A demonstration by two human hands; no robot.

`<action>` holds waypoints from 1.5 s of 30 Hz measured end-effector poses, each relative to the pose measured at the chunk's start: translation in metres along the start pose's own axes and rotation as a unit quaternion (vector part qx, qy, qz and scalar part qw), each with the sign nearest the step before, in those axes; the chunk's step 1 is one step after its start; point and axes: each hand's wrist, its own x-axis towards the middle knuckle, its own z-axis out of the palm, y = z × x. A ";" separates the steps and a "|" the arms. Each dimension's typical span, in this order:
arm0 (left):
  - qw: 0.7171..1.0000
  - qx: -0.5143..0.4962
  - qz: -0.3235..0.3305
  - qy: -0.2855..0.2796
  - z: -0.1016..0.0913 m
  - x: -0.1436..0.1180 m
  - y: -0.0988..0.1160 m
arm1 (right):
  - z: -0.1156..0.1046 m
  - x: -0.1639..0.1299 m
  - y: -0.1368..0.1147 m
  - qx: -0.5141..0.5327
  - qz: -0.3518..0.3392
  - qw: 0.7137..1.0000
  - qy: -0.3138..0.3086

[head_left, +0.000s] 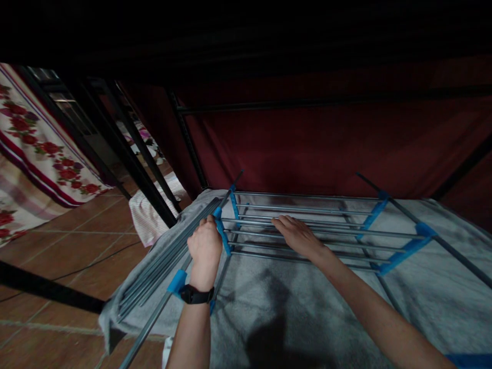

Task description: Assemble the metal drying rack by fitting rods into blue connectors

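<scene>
The left hand [205, 246] is curled round the thin grey metal pole [148, 326] on the left side, close by a bright blue plastic end piece [223, 233]. The right hand [298, 237] lies on top of the shiny grey metal cross bars [265, 255] with its fingers bent down. I cannot tell if it grips one or just rests there. A black wrist watch [196, 294] is on the left wrist.

Both hands are on a rack of grey metal tubes and blue plastic [369, 232], which lies on a soft grey blanket [453, 318]. It looks partly built. Two rows of bars go across, from blue pieces on the left to blue pieces on the right. The lower blue plastic piece on the left pole [177, 282] shows no bars going across from it, so that part looks not done yet. A bunch of loose grey metal tubes [169, 261] lies left of the rack, not joined to it.

Past that, a dark red cloth [326, 148] hangs behind, and a white cloth with red flowers [46, 154] hangs over brown floor tiles [88, 271]. I can read no words or brand names anywhere.
</scene>
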 end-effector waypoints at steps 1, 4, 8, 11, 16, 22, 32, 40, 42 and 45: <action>1.000 -0.002 0.003 0.006 0.002 0.000 0.000 | 0.001 0.000 0.000 -0.001 0.002 1.000 -0.001; 1.000 -0.005 0.012 0.024 0.008 0.000 -0.002 | 0.002 0.000 0.001 -0.003 0.007 1.000 0.008; 0.999 -0.007 0.016 0.036 0.013 0.000 -0.004 | 0.001 0.002 0.000 -0.012 0.007 1.000 0.015; 0.999 -0.009 0.016 0.037 0.013 0.000 -0.005 | 0.002 0.002 0.000 -0.027 0.008 0.999 0.015; 0.999 -0.010 0.016 0.035 0.009 -0.001 -0.003 | 0.005 0.001 -0.002 -0.040 0.010 0.999 0.015; 0.998 -0.010 0.007 0.054 0.013 -0.001 -0.003 | 0.005 0.001 -0.002 -0.047 0.006 0.999 0.021; 0.998 0.011 -0.016 0.057 0.013 -0.004 0.004 | 0.007 0.000 -0.003 -0.059 0.005 0.998 0.030; 0.999 0.019 -0.037 -0.023 -0.007 0.003 0.016 | 0.003 -0.001 -0.006 -0.065 0.009 0.997 0.031; 0.998 0.014 -0.044 -0.031 -0.011 0.009 0.020 | 0.002 -0.002 -0.007 -0.065 0.008 0.997 0.031; 0.997 0.009 -0.054 -0.054 -0.012 0.015 0.023 | 0.000 -0.002 -0.008 -0.061 0.011 0.997 0.034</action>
